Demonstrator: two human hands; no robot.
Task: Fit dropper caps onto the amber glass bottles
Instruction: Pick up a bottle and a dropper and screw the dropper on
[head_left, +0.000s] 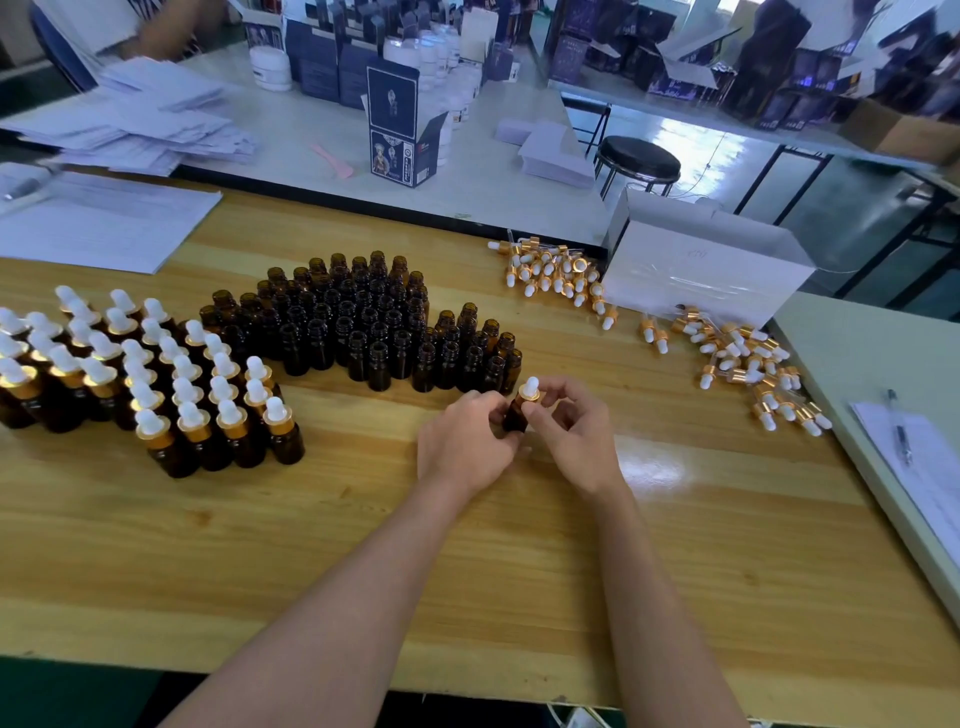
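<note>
My left hand (465, 441) grips the body of one amber glass bottle (516, 415) just above the wooden table (363, 545). On its neck sits a dropper cap (530, 389) with a gold collar and white bulb, and the fingertips of my right hand (574, 431) pinch that collar. Several uncapped amber bottles (374, 322) stand in a cluster behind my hands. Capped bottles (145, 379) stand in rows at the left. Loose dropper caps lie in two piles, one at the back (556, 275) and one at the right (748, 364).
A white cardboard box (701, 270) stands at the back right beside the caps. Paper sheets (98, 223) lie at the back left. A clipboard with a pen (904, 431) lies on the grey surface at the right. Behind are a second table with cartons and a black stool (636, 161).
</note>
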